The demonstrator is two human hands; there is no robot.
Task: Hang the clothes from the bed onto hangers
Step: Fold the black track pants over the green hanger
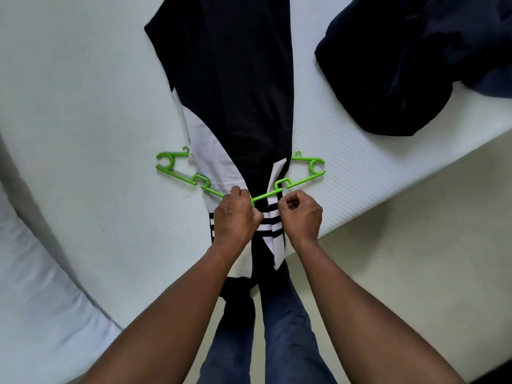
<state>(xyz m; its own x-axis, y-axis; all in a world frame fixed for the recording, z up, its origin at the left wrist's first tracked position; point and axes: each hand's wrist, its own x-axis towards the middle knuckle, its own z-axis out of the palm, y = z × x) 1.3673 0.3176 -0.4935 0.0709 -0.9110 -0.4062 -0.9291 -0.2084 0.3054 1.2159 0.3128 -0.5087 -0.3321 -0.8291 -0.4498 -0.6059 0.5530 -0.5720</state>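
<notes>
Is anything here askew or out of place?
The black and white garment lies bunched narrow across the green hanger, leaving both hanger ends bare; a dark navy garment sits crumpled at the edge of the bed.

Down on the right, pale cream floor (415,259) runs along the edge of the bed (83,106). Blue jeans (288,328) at bottom centre, both legs standing on that floor, right against the bed's corner. Far left, a smooth white padded shape (33,286), pillow or quilt, hard to say.
</notes>
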